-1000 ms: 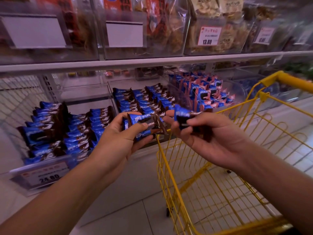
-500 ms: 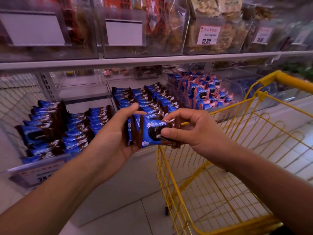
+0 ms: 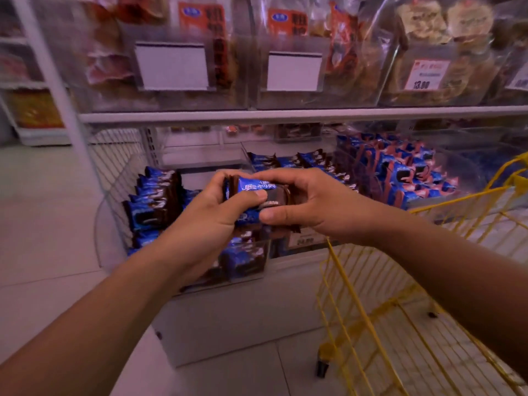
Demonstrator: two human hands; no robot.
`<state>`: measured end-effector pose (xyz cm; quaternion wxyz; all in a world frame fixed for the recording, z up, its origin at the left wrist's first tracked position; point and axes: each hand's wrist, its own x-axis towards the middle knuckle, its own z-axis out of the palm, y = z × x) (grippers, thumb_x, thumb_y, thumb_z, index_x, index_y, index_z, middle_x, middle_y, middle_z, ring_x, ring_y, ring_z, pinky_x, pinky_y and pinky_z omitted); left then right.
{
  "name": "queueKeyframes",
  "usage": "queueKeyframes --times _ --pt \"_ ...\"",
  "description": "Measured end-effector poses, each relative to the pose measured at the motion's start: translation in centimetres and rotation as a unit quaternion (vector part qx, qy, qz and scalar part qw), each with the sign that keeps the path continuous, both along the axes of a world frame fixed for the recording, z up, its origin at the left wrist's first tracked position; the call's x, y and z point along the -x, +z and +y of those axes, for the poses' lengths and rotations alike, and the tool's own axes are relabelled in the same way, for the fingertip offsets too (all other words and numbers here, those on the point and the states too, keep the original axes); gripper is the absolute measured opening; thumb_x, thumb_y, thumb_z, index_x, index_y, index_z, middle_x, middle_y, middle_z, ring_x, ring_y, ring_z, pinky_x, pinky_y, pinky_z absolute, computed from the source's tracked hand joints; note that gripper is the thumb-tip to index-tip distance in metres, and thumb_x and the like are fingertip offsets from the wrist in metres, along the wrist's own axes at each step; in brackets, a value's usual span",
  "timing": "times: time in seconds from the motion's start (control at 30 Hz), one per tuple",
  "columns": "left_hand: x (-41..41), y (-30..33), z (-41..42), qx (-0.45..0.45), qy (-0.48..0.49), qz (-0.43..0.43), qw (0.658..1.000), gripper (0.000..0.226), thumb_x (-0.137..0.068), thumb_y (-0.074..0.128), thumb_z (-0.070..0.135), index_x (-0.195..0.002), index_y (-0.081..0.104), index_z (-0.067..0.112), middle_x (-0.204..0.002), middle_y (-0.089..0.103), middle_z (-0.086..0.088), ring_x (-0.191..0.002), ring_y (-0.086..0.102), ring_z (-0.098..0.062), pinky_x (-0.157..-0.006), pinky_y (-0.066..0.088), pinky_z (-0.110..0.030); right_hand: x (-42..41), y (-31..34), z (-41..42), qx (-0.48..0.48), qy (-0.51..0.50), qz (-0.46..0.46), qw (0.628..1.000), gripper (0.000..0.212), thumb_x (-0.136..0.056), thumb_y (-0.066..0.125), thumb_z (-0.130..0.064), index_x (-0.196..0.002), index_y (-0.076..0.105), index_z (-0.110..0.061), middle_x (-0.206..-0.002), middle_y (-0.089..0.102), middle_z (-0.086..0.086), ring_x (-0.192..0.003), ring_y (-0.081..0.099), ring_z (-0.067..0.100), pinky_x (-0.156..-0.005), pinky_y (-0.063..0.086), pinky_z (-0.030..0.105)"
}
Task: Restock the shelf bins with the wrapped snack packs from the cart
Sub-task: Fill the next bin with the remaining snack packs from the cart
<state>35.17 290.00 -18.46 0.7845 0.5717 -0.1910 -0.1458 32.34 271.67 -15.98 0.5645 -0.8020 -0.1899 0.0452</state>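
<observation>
Both hands hold one small stack of blue-and-brown wrapped snack packs in front of the lower shelf. My left hand grips the stack from the left, thumb across the top pack. My right hand grips its right end, fingers curled over the top and thumb below. Behind and under the hands, a clear shelf bin holds rows of the same blue packs. A second bin further right holds more packs.
The yellow wire cart stands at the right, close under my right forearm. A bin of blue-and-pink packs sits right of centre. Above the white shelf edge, clear bins hold bagged snacks with price labels. Tiled floor lies left.
The view has swung left and closer to the shelf. My right hand has brought its pack onto the stack in my left hand, and both hands now grip the stack together.
</observation>
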Motion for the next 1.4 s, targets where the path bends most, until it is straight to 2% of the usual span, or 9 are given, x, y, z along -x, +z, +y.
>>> queueKeyframes --times 0.17,0.3,0.47,0.67,0.83,0.93,1.13,1.3,1.4 --pt "-2.9 -0.2 6.1 -0.193 0.135 -0.098 0.967 0.033 -0.087 0.070 0.028 -0.106 0.044 0.032 -0.101 0.064 0.002 -0.072 0.065 0.007 -0.061 0.047 -0.009 -5.5 0.1 5.1 0.001 0.047 0.071 0.996 0.076 -0.064 0.091 -0.013 -0.131 0.056 -0.015 -0.097 0.073 0.003 -0.088 0.068 0.017 -0.084 0.056 0.043" --pt "-3.8 -0.6 10.2 -0.258 0.143 -0.105 0.950 0.073 -0.066 0.087 0.039 -0.123 0.045 0.021 -0.116 0.067 -0.011 -0.098 0.068 -0.020 -0.083 0.057 -0.033 -8.8 -1.3 8.7 0.010 0.110 0.102 0.989 0.051 -0.060 0.090 -0.012 -0.106 0.068 -0.009 -0.096 0.065 0.012 -0.091 0.059 0.025 -0.085 0.045 0.044" --pt "-4.5 0.6 16.0 -0.393 0.314 -0.307 0.808 0.025 -0.080 0.077 0.026 -0.101 0.065 0.024 -0.089 0.068 0.011 -0.082 0.065 -0.003 -0.077 0.055 -0.025 -11.4 -4.6 12.0 0.097 0.029 -0.009 0.995 0.066 -0.055 0.097 -0.021 -0.112 0.065 -0.019 -0.101 0.072 0.005 -0.093 0.070 0.020 -0.082 0.057 0.036" --pt "-4.7 -0.2 17.5 -0.512 0.286 -0.384 0.713 0.013 -0.085 0.070 0.022 -0.096 0.075 0.019 -0.091 0.071 0.003 -0.080 0.059 -0.012 -0.082 0.052 -0.030 -13.1 -7.4 16.2 0.273 0.024 -0.185 0.944 0.079 -0.058 0.092 -0.048 -0.125 0.060 -0.022 -0.119 0.059 -0.005 -0.108 0.055 0.009 -0.094 0.046 0.025" --pt "-5.1 -0.3 18.2 -0.535 0.312 -0.402 0.675 0.024 -0.088 0.062 0.019 -0.109 0.073 0.021 -0.107 0.071 0.003 -0.087 0.053 -0.009 -0.079 0.041 -0.024 -13.5 -7.1 16.9 0.501 0.051 -0.229 0.833 0.093 -0.082 0.047 -0.079 -0.157 0.020 -0.030 -0.163 0.010 0.003 -0.148 0.007 0.028 -0.120 0.023 0.049" --pt "-5.1 -0.3 17.9 -0.531 0.310 -0.403 0.678 0.024 -0.088 0.061 0.021 -0.108 0.074 0.024 -0.104 0.071 0.004 -0.084 0.053 -0.008 -0.075 0.042 -0.024 -13.9 -6.8 17.0 0.518 0.096 -0.176 0.831 0.085 -0.093 0.032 -0.073 -0.159 -0.001 -0.031 -0.166 -0.010 -0.006 -0.151 -0.016 0.022 -0.123 0.009 0.054" --pt "-5.2 -0.2 16.5 -0.563 0.252 -0.428 0.661 0.018 -0.086 0.064 0.027 -0.100 0.075 0.025 -0.090 0.065 0.008 -0.079 0.054 -0.012 -0.068 0.040 -0.027 -13.5 -6.2 17.8 0.424 0.109 -0.227 0.870 0.084 -0.092 0.057 -0.056 -0.157 0.011 -0.030 -0.163 0.023 0.002 -0.148 0.023 0.023 -0.117 0.030 0.047" --pt "-5.1 -0.1 15.7 -0.571 0.239 -0.440 0.651 0.014 -0.085 0.067 0.034 -0.093 0.075 0.026 -0.088 0.068 0.006 -0.077 0.058 -0.012 -0.071 0.051 -0.032 -11.8 -4.3 14.2 0.399 0.039 -0.207 0.892 0.079 -0.094 0.055 -0.055 -0.157 0.021 -0.020 -0.163 0.023 0.003 -0.149 0.019 0.017 -0.123 0.017 0.032" --pt "-4.6 0.0 14.7 -0.551 0.195 -0.449 0.675 0.016 -0.083 0.068 0.043 -0.086 0.074 0.028 -0.074 0.066 0.014 -0.066 0.058 -0.002 -0.062 0.051 -0.028 -8.5 -2.4 10.3 0.382 -0.016 -0.264 0.886 0.046 -0.094 0.052 -0.055 -0.130 0.056 -0.027 -0.124 0.061 -0.005 -0.113 0.056 0.009 -0.099 0.048 0.034"
